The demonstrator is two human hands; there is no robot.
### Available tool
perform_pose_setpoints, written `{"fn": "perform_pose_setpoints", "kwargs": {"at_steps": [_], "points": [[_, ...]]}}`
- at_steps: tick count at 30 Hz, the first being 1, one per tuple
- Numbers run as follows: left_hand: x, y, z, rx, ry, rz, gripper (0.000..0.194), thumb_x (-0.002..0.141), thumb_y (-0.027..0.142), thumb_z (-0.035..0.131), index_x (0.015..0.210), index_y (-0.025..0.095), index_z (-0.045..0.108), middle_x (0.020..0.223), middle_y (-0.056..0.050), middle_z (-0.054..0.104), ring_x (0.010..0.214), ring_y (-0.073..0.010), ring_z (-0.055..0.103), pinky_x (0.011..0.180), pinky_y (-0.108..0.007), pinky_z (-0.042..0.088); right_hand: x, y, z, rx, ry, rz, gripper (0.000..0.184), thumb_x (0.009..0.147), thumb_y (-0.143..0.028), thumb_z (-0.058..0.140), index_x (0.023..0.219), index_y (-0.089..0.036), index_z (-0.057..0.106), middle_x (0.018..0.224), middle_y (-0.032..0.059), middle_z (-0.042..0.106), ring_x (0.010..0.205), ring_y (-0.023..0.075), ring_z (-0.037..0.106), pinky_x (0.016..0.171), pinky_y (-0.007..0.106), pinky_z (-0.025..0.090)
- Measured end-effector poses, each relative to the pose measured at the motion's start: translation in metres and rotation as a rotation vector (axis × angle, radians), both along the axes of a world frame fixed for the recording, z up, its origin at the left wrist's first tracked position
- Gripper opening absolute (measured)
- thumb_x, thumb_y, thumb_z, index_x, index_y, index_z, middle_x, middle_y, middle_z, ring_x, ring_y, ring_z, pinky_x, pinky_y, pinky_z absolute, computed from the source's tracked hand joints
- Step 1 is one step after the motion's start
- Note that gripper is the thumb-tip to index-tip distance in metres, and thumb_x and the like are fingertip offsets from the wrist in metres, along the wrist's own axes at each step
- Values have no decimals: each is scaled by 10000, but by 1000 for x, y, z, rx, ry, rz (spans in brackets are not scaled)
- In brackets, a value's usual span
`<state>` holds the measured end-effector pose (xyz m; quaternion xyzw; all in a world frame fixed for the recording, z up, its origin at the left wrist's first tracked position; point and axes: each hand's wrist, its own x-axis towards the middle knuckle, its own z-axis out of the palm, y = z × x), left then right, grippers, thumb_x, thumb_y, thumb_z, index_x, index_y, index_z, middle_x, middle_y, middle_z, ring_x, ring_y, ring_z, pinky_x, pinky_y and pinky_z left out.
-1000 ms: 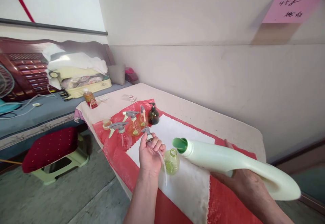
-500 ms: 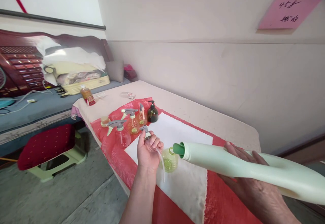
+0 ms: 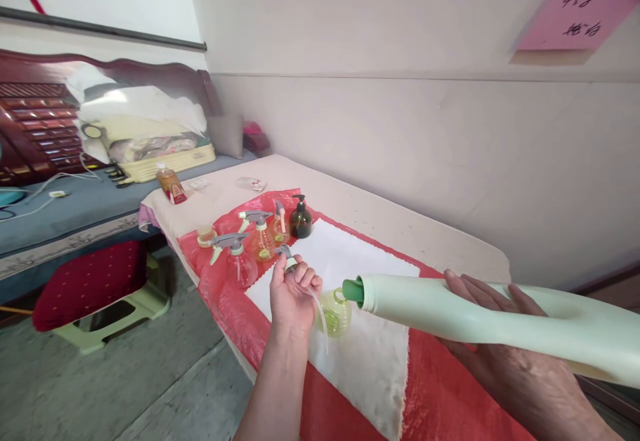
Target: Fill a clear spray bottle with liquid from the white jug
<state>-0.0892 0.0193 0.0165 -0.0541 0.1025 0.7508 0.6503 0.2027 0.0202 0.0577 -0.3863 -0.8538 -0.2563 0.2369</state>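
My left hand [image 3: 296,294] is closed around a grey and pale-green spray head [image 3: 289,259], its clear dip tube [image 3: 323,319] hanging below the fingers. In my right hand [image 3: 505,341] a pale-green plastic jug [image 3: 420,304] lies nearly level, its neck pointing left. The jug's neck is threaded and uncapped, with a darker green pour spout [image 3: 353,291] sticking out. Right at that spout's tip is the mouth of an uncapped, see-through yellow-green bottle [image 3: 336,315], standing on a white cloth [image 3: 370,367]. Whether spout and bottle touch, I cannot tell.
Trigger spray bottles [image 3: 242,266] and a dark pump bottle [image 3: 301,219] stand on red plastic sheeting [image 3: 220,294] at the table's left. Farther back is a drink bottle [image 3: 171,184]. A stool [image 3: 95,287] sits on the floor at left, near a bed with an open suitcase [image 3: 170,161].
The jug has shifted slightly, its right end rising a little. The view has moved slightly. My left hand keeps hold of the spray head, and the bottle stays in place.
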Motion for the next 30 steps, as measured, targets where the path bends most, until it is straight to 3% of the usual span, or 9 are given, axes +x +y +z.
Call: {"fn": "perform_pose_setpoints", "kwargs": {"at_steps": [8, 30], "points": [[0, 0, 0, -17, -9, 1, 237, 894, 363, 590, 804, 144, 579, 535, 94, 320, 438, -50, 360, 525, -213, 382, 3, 4, 2, 45, -26, 20, 680, 933, -339, 552, 1529, -190, 261, 1260, 144, 647, 1154, 342, 605, 1071, 595, 345], [1, 1, 1, -37, -23, -7, 240, 900, 358, 579, 794, 143, 577, 536, 91, 316, 441, -51, 349, 513, -209, 380, -2, 0, 17, 82, -80, 41, 688, 922, -301, 561, 1529, -173, 264, 1247, 157, 656, 1145, 366, 611, 1040, 620, 373]]}}
